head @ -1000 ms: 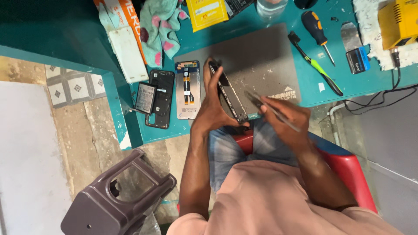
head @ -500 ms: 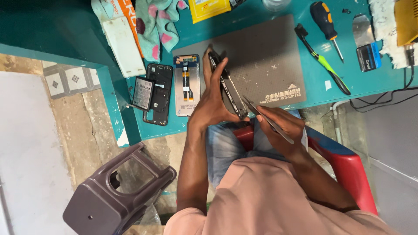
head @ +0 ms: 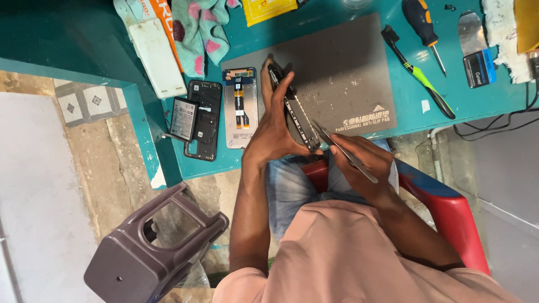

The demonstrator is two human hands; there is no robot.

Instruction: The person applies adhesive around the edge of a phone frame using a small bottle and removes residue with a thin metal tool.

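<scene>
Currently I am gripping metal tweezers [head: 343, 152] in my right hand [head: 362, 163], fingers closed, tip meeting the phone frame [head: 295, 109] near its lower end. My left hand [head: 275, 132] is clasping that frame on edge above the grey mat [head: 348, 73]. Beyond, the screen panel [head: 240, 106], back cover [head: 203, 119] and battery [head: 183, 118] are lying detached; reassembly is remaining.

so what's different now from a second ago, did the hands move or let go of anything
Hardly anything. The left hand still holds the phone frame on edge over the grey mat, and the right hand still grips the tweezers, tip at the frame's lower end. Nothing was picked up or let go. The screen panel, back cover and screwdriver lie where they were.
</scene>
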